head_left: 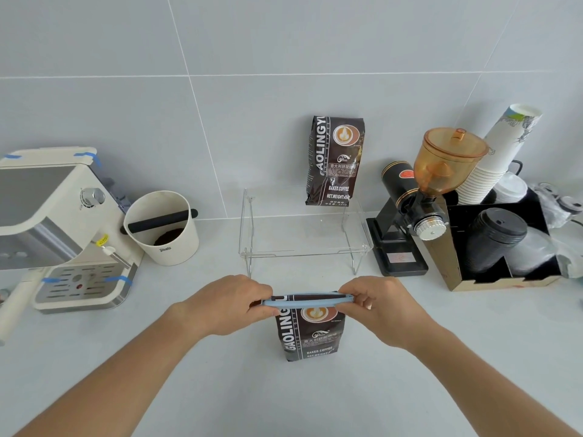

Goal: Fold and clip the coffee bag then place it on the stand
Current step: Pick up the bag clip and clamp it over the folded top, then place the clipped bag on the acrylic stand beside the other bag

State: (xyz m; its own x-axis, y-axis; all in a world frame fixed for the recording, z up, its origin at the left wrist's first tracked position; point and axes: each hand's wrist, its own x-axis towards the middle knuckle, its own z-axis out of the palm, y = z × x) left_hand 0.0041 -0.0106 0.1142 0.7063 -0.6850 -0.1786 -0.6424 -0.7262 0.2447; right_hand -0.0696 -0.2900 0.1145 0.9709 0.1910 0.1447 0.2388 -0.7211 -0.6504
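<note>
A dark coffee bag (310, 334) stands upright on the pale tabletop (410, 357), near the front centre, with its top folded over and a long light-blue clip (307, 302) lying across the fold. The left hand (232, 302) pinches the clip's left end, fingers (263, 312) closed around it, and the right hand (377, 305) grips the right end the same way. Just behind the hands sits a clear acrylic stand (303, 234), and on its far right part a second, matching coffee bag (336, 160) leans upright against the tiled wall. To the left are a white knock box (164, 228) with a black bar and a cream espresso machine (63, 228). To the right stand a black grinder (419, 212) with an amber hopper, then stacked paper cups (498, 156) and black lids (495, 238) in an organiser.
</note>
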